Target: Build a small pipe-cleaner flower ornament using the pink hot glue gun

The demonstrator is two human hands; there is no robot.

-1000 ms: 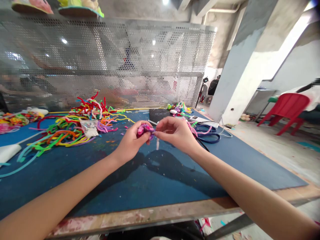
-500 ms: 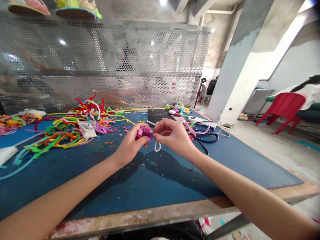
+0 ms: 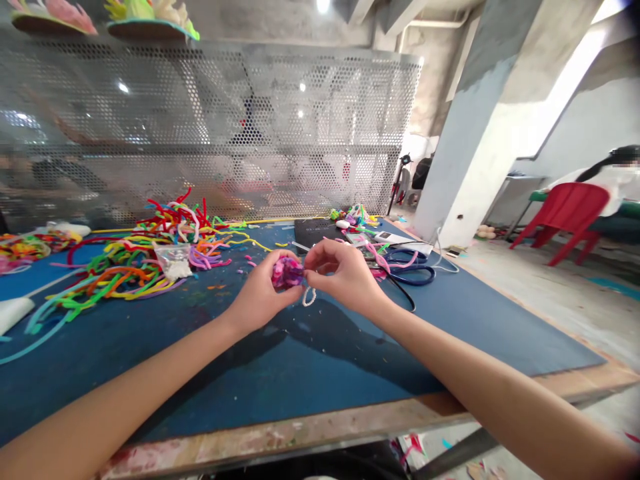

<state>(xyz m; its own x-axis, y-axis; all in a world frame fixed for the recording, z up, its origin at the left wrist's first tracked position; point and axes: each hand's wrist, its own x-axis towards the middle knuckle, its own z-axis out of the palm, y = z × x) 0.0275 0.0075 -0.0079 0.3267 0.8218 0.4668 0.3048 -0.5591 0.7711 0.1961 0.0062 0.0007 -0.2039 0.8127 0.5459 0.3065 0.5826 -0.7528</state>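
Observation:
Above the middle of the blue table mat, my left hand (image 3: 263, 293) is closed around a fuzzy pink and purple piece (image 3: 287, 272). The thumb presses on its lower side. My right hand (image 3: 343, 270) pinches at the right edge of that piece with thumb and index finger; what lies between these fingertips is too small to make out. A small loop of white beads (image 3: 309, 297) hangs just below the right fingertips.
Colourful fuzzy stems (image 3: 125, 267) are heaped at the left, with a bag of white beads (image 3: 175, 261) on them. Behind the hands lie a black board (image 3: 315, 233) and blue cables (image 3: 415, 273). A person sits near a red chair (image 3: 565, 213) at the right.
The pink and purple piece has turned and shows more of its face in my left hand. The bead loop has swung slightly left and down. My right fingertips stay beside the piece.

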